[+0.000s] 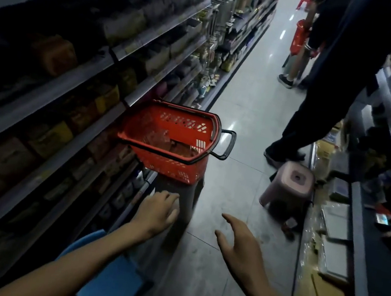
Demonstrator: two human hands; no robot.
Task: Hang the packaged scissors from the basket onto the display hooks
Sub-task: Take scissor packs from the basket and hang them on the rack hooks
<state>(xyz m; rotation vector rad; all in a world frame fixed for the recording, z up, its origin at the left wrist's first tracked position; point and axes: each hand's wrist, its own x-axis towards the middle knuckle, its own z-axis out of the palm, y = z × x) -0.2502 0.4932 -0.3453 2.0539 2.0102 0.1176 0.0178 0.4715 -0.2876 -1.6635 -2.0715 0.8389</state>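
A red plastic shopping basket with black handles stands on a grey stool in the aisle, next to the left shelving. Clear packages lie inside it; I cannot make out what they hold. My left hand reaches forward below the basket, its fingers against the top of the stool's leg; whether they curl round it is hidden. My right hand hovers over the floor to the right, fingers spread, holding nothing. Hanging goods show far down the left shelving, too dark to identify.
Stocked shelves line both sides of the narrow aisle. A person in dark clothes stands ahead on the right beside a pink stool. Another red basket and a second person are farther back. A blue stool sits below me.
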